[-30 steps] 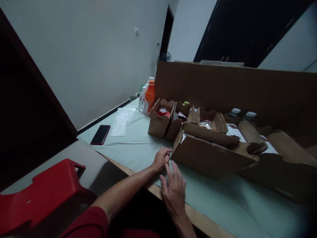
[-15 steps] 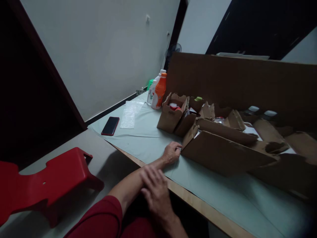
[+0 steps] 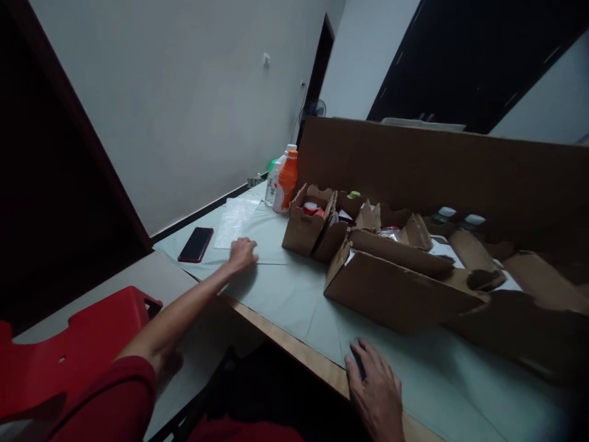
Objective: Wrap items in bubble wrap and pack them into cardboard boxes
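My left hand [image 3: 242, 253] reaches out over the pale green table cover [image 3: 285, 288], its fingers curled down onto the sheet near a seam. It lies a little to the right of a red-cased phone [image 3: 196, 244] and below a clear bubble-wrap sheet [image 3: 235, 216]. My right hand [image 3: 375, 387] rests flat at the table's near edge, fingers spread on the cover, holding nothing. A long low cardboard box [image 3: 396, 288] lies just beyond my right hand.
Open cardboard cartons [image 3: 306, 224] hold small jars and lids. An orange bottle [image 3: 286, 182] and a clear bottle stand at the far end. A tall cardboard panel [image 3: 437, 166] backs the table. A red plastic stool [image 3: 69, 350] sits at my left.
My left hand has moved left from the corner of the long box toward the phone. My right hand has moved off my left forearm to the table's near edge.
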`<state>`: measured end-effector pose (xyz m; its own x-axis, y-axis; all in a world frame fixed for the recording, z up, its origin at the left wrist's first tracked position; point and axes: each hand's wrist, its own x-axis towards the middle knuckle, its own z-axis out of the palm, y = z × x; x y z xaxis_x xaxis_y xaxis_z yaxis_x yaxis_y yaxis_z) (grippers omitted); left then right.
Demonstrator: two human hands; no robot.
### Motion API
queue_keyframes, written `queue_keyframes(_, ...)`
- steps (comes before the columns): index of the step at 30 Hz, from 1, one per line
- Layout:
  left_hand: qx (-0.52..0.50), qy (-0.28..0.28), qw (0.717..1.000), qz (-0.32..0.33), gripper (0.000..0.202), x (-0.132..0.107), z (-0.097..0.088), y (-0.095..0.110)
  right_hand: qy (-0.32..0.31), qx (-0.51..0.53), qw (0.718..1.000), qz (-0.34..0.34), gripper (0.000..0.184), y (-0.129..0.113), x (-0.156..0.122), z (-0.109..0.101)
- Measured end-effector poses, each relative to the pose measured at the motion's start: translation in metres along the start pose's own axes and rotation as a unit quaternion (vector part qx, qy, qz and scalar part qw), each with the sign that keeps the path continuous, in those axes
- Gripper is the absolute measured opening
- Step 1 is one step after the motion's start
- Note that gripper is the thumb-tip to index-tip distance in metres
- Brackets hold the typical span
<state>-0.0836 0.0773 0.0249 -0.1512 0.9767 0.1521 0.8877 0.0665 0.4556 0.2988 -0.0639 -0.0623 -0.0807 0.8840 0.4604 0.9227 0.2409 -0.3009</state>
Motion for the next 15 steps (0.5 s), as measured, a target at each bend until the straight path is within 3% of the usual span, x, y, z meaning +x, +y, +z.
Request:
queue_keyframes(3,0.077,-0.008,0.995,-0.055,0.037,0.007,-0.02,-0.033,0.003,0.0,1.0,-0.01,0.041,0.001,0.0,0.001)
queue_keyframes(6,0.109,-0.019,0.991,-0.079,0.036,0.012,-0.024,-0.043,0.012,-0.006,1.0,-0.024,0.04,0.004,-0.001,0.001)
queue_keyframes(11,0.093,-0.03,0.99,-0.101,0.036,0.024,-0.031,-0.035,0.031,0.004,0.999,-0.028,0.038,0.004,-0.003,0.002)
queue_keyframes(15,0.021,-0.034,0.994,-0.101,0.036,0.021,-0.039,-0.011,0.039,0.036,0.998,-0.023,0.037,0.004,-0.004,0.003)
